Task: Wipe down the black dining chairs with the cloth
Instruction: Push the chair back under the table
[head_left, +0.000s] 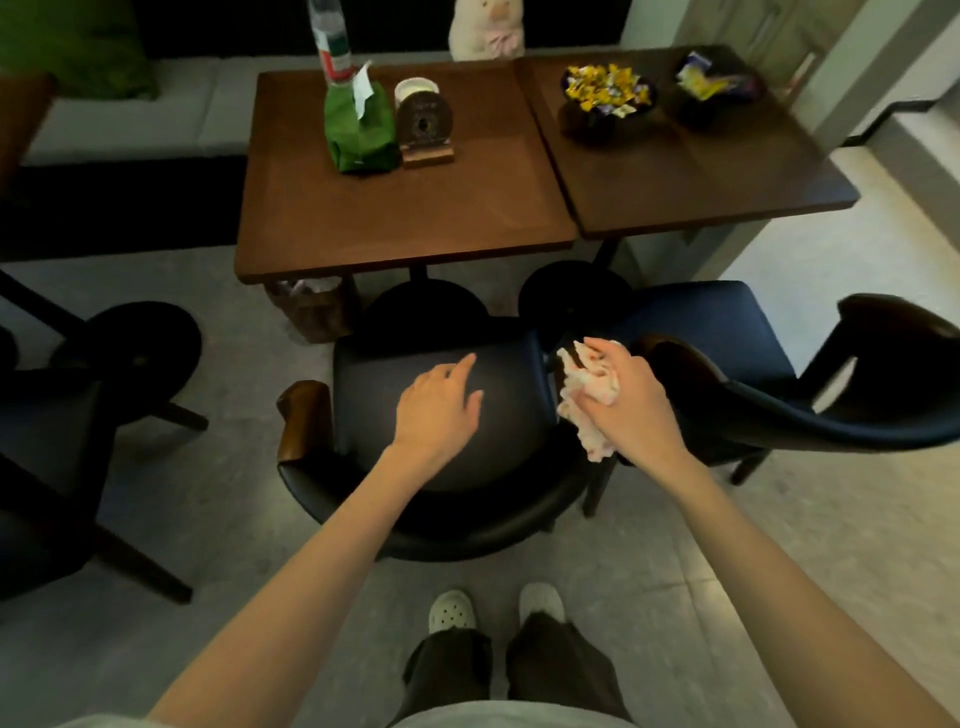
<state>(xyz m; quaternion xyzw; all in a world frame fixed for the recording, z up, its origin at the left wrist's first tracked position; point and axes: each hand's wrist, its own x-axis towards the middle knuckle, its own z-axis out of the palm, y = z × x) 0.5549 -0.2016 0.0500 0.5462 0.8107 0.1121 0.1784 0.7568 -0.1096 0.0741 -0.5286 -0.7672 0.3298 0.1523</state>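
A black dining chair (363, 405) with wooden armrest ends stands right in front of me, its seat facing the table. My left hand (441, 410) hovers over or rests on the seat with fingers spread and relaxed. My right hand (631, 400) grips a crumpled white and pink cloth (587, 400) at the chair's right armrest. A second dark chair (727, 332) with a curved back stands just to the right. Part of a third black chair (47, 431) shows at the left edge.
Two brown wooden tables (405, 218) stand pushed together beyond the chairs. They hold a green bag (358, 130), a bottle (332, 41), a round wooden ornament (423, 124) and bowls of wrapped sweets (605, 96). A small basket (311, 312) sits under the table. My shoes (452, 610) stand on grey floor.
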